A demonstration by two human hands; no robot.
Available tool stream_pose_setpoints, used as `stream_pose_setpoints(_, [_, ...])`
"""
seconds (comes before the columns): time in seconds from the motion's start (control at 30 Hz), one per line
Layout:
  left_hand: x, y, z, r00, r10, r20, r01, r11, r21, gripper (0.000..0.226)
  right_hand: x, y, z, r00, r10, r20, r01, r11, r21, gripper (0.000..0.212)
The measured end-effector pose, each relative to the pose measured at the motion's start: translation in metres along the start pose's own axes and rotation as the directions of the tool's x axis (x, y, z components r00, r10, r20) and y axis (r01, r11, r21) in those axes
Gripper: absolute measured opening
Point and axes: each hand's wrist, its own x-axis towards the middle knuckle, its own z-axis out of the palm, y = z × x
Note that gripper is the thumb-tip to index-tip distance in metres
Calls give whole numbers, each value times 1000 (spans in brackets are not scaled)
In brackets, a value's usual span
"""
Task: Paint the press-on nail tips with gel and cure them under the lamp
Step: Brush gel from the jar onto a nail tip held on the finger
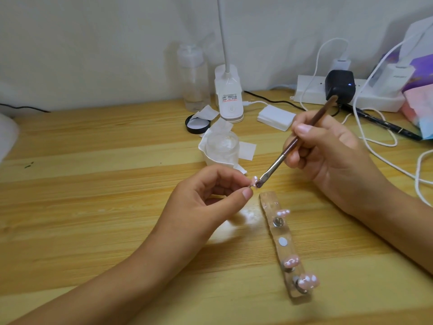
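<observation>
Pale, striped wood-grain bench (93,184) carries a flat, narrow holder strip (281,231) with three glossy pink mounted nail tips (291,261) seated along it, and a clear round gel jar (222,143) standing on white wipes further back. Left hand (210,195) is curled, thumb and forefinger pinching one small pink held nail tip (325,180) above the bench, near the strip's far end. Right hand (332,156) is closed in a pen grip on a slim brown-handled brush (288,151) with a metal ferrule, its bristle end touching the held nail tip.
</observation>
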Motion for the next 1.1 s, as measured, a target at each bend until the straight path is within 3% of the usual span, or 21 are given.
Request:
stream_pose_setpoints(0.33, [0,1,0,1000,7,17,-7,1000,11,7,1,3,-3,995,-40,-95,35,998,-59,6])
stream_pose_setpoints(0.53, [-1,2,0,1000,-2,5,2,1000,28,11,-1,2,0,999,-35,8,35,999,-31,3])
stream_pose_setpoints(0.73, [-1,2,0,1000,-3,3,3,999,44,10,0,2,-1,996,-46,-72,43,998,-35,4])
stream_pose_setpoints(0.87, [-1,1,0,1000,-2,2,2,999,39,9,-1,2,0,1000,-24,-13,24,1000,-18,3])
stream_pose_setpoints(1.1, [0,3,0,1000,-27,16,27,999,-42,11,-1,0,2,999,-22,-45,23,1000,14,7])
